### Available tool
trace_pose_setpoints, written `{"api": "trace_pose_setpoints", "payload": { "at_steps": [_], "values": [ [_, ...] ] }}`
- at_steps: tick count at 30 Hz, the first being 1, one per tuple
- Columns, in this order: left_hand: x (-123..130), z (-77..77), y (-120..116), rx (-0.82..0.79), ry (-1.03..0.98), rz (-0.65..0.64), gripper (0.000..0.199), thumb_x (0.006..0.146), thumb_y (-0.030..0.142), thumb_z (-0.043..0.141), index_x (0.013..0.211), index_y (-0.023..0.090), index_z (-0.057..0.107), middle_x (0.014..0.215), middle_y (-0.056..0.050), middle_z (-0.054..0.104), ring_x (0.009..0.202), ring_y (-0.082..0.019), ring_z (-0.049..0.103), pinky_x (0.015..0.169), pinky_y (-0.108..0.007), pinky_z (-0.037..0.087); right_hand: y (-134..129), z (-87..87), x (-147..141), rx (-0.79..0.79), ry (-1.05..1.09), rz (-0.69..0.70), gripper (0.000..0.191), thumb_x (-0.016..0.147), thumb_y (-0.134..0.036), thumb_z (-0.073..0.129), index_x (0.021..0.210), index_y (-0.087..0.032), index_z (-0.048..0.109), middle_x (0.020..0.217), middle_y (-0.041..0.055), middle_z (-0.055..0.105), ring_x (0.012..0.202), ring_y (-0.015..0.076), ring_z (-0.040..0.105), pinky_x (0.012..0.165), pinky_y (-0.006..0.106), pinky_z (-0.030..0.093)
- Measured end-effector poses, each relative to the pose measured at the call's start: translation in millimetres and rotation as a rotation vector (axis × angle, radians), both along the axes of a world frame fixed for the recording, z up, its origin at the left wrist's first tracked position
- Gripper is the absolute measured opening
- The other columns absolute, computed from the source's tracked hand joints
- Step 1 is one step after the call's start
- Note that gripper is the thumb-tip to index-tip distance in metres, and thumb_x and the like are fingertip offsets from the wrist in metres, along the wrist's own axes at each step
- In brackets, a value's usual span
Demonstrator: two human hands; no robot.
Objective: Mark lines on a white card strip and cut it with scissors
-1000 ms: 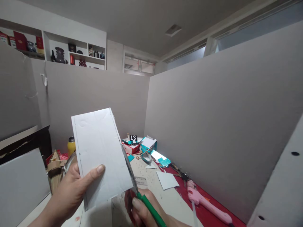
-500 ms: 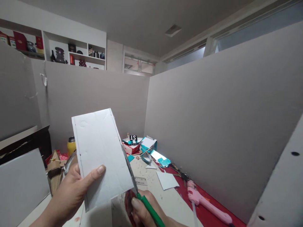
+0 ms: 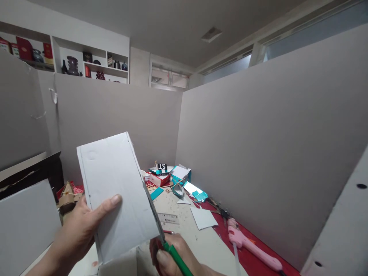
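Note:
A white cardboard piece (image 3: 115, 172) with pencil lines near its long edges is held up at a tilt by my left hand (image 3: 77, 226), thumb on its face and fingers behind. My right hand (image 3: 178, 253) grips green-handled scissors (image 3: 179, 260) at the bottom centre. Their blades run along the cardboard's right edge, near its lower right corner; how far they are parted is hard to tell. Beneath, a clear ruler (image 3: 169, 218) lies on the light table (image 3: 207, 253).
A pink glue gun (image 3: 254, 249) rests on red cloth at the right. Beside it lies a white card scrap (image 3: 203, 217). Teal and white box pieces (image 3: 181, 173) and sticks are at the back. At the left stands a white board (image 3: 27, 226), near brown cardboard (image 3: 67, 197).
My left hand and the cardboard have shifted left. The scissors and my right hand have moved slightly left too. More of the ruler shows, and the yellow container is now hidden.

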State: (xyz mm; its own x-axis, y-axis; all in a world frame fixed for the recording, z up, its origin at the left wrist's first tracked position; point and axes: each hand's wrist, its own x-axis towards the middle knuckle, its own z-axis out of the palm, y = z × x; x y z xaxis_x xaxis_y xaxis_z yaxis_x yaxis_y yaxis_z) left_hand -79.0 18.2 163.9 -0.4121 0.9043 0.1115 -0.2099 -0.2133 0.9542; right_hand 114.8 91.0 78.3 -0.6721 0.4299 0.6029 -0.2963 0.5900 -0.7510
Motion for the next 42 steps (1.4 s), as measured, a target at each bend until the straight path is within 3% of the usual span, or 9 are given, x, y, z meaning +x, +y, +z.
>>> {"api": "trace_pose_setpoints", "payload": {
  "at_steps": [10,24,33,42],
  "values": [
    [8.5,-8.1,1.2,-0.005,-0.01,0.0,0.081,0.06,0.04,0.087,0.131,0.02,0.054,0.101,-0.011,0.076,0.086,-0.033,0.073,0.075,-0.038,0.061,-5.7,15.3,5.2,0.006,-0.092,-0.089,0.042,0.092,-0.056,0.037,0.07,-0.021,0.039,0.061,-0.0033,0.033,0.058,0.0128,0.034,0.055,0.027,0.033],
    [4.9,-11.9,4.3,-0.026,0.014,0.012,0.079,0.061,0.042,0.086,0.13,0.021,0.054,0.101,-0.011,0.077,0.098,-0.035,0.07,0.082,-0.041,0.059,-12.0,13.7,4.5,-0.076,-0.067,-0.132,0.048,0.092,-0.06,0.038,0.064,-0.021,0.04,0.061,-0.0025,0.035,0.059,0.0132,0.039,0.06,0.027,0.04],
    [12.1,-3.6,-0.1,-0.005,0.024,-0.011,0.077,0.06,0.041,0.086,0.128,0.02,0.058,0.097,-0.011,0.077,0.085,-0.033,0.073,0.073,-0.039,0.061,-9.0,15.5,4.6,-0.062,-0.09,-0.111,0.05,0.092,-0.063,0.037,0.068,-0.02,0.048,0.062,-0.0007,0.04,0.06,0.0147,0.042,0.059,0.028,0.04],
    [12.5,-5.0,-2.5,-0.03,0.073,-0.036,0.063,0.061,0.045,0.085,0.116,0.02,0.066,0.099,-0.01,0.077,0.085,-0.033,0.073,0.069,-0.037,0.061,-6.1,17.5,4.0,-0.015,-0.088,-0.152,0.052,0.087,-0.065,0.046,0.065,-0.019,0.052,0.064,0.0013,0.045,0.066,0.0167,0.045,0.063,0.028,0.043]
  ]
}}
